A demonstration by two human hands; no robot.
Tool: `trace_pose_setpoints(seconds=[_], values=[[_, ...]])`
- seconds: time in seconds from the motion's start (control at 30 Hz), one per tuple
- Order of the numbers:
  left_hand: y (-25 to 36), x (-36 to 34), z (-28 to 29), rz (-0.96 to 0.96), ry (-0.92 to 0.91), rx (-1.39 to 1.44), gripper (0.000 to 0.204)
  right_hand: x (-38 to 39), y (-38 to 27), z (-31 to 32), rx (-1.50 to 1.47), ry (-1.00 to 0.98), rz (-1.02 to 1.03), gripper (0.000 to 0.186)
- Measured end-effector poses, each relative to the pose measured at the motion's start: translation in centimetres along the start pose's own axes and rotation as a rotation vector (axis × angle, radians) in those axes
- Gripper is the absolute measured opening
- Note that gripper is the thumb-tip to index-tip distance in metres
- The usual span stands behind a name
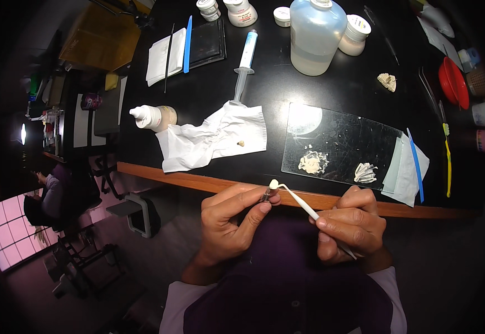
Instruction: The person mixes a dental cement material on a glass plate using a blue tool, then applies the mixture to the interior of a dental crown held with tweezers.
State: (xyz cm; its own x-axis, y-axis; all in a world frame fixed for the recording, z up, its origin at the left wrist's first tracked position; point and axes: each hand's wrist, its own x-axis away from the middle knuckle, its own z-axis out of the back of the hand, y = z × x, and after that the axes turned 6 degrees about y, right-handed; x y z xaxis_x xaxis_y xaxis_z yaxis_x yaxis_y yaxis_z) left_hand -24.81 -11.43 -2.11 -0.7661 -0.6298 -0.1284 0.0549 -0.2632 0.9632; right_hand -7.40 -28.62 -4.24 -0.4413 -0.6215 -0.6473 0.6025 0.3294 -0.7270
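Note:
My left hand (225,220) pinches a small dark metal holder (266,194) between thumb and fingers, just past the table's front edge. A tiny cream-coloured, tooth-shaped piece (274,183) sits at the holder's upper end. In my right hand (355,222) is a slim white-handled dental tool (303,205), held like a pen. Its bent, thin tip meets the right side of the cream piece. Beyond my hands lies a glass slab (340,128) with two heaps of pale paste, one cream (313,162) and one whitish (365,172).
A crumpled white tissue (209,139) bears a small brownish bit. Behind it lie a syringe (246,58) and a dropper bottle (145,117). A large liquid bottle (316,42) stands at the back. Right are a blue stick (415,164), a yellow toothbrush (448,161) and a red bowl (453,82).

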Motion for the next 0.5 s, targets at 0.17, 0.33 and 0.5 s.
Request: trace_pose_setpoints(seconds=[0.17, 0.33, 0.5], values=[[-0.06, 0.01, -0.11, -0.003, 0.004, 0.016, 0.02, -0.13, -0.11, 0.03, 0.004, -0.003, 0.007, 0.018], [-0.06, 0.01, -0.14, 0.013, 0.013, 0.027, 0.018, -0.19, -0.12, -0.04, 0.005, 0.002, 0.004, 0.018], [-0.1, -0.03, -0.16, 0.007, 0.01, 0.027, 0.018, -0.08, -0.18, 0.18, 0.013, -0.006, -0.006, 0.017]])
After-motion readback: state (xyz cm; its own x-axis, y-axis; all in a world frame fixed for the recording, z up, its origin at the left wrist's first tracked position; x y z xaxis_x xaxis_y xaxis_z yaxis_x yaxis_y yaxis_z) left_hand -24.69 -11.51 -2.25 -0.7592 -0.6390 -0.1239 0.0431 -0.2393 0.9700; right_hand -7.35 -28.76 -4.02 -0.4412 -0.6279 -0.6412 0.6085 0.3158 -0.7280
